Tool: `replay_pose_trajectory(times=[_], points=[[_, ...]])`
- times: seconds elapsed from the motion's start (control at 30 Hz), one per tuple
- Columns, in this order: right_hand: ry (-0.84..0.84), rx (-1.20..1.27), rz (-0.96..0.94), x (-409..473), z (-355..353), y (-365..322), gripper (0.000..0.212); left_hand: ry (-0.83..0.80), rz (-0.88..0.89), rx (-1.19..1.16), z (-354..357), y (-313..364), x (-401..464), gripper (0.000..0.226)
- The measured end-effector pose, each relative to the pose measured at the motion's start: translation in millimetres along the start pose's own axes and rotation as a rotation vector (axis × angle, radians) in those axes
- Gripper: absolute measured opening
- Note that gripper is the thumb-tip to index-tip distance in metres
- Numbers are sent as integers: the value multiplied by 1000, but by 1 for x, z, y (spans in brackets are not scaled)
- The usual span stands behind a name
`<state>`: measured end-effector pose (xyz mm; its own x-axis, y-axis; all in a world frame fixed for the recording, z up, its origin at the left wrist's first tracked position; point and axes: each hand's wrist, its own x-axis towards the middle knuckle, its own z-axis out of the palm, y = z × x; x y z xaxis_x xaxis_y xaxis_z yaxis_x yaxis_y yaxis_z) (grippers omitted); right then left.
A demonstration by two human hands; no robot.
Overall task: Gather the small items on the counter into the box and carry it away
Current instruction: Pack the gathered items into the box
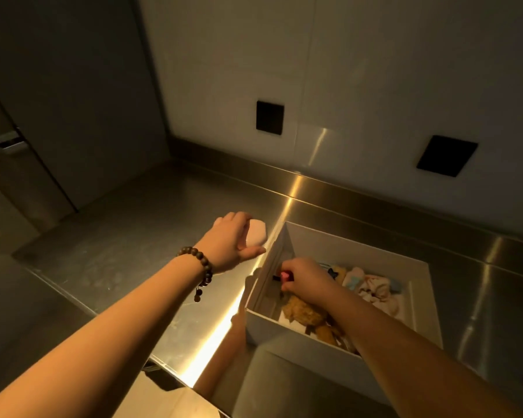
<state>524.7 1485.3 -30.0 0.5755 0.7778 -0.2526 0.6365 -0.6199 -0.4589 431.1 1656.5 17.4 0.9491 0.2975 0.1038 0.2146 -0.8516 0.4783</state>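
The left hand (pixel 233 236) grips a pale pink pad (pixel 256 236); the right hand (pixel 307 277) pinches a red clip (pixel 284 275) inside the box (pixel 329 239). Lifted carelessly, the pad could catch the box wall just beside the fingers and drop.

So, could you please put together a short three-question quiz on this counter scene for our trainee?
1. True or false: the left hand rests inside the white box.
2. Which hand holds the small red-tipped item over the box: A) left, B) right?
3. Fill in: the pale pink item under the left hand lies on the steel ____.

Key:
1. False; it is on the pale pink item, outside the box.
2. B; the right hand pinches it.
3. counter.
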Motion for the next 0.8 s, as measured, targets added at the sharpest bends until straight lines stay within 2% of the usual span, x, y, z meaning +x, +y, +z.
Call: replay_pose_trajectory(times=[0.07, 0.13, 0.2, 0.27, 0.4, 0.5, 0.53, 0.67, 0.8], points=[[-29, -36, 27, 2, 1, 1, 28, -1, 24, -16, 2, 1, 3, 65], [-22, 67, 39, 1, -4, 1, 34, -10, 50, -24, 3, 2, 6, 65], [97, 311, 29, -2, -17, -2, 22, -25, 84, -35, 6, 6, 9, 66], [223, 579, 39, -6, -32, -6, 21, -15, 120, -63, 7, 14, 13, 68], [140, 992, 59, -19, -51, -12, 20, 44, 187, -104, 6, 34, 23, 66], [159, 1406, 97, -29, -64, -6, 24, -14, 239, -51, 13, 46, 30, 61], [175, 1466, 99, -32, -67, -2, 26, -35, 252, -32, 17, 50, 32, 61], [268, 1227, 104, -43, -71, 21, 14, -129, 299, -89, 33, 66, 37, 71], [391, 1132, 247, -51, -71, 49, 19, -240, 246, -147, 54, 72, 44, 79]])
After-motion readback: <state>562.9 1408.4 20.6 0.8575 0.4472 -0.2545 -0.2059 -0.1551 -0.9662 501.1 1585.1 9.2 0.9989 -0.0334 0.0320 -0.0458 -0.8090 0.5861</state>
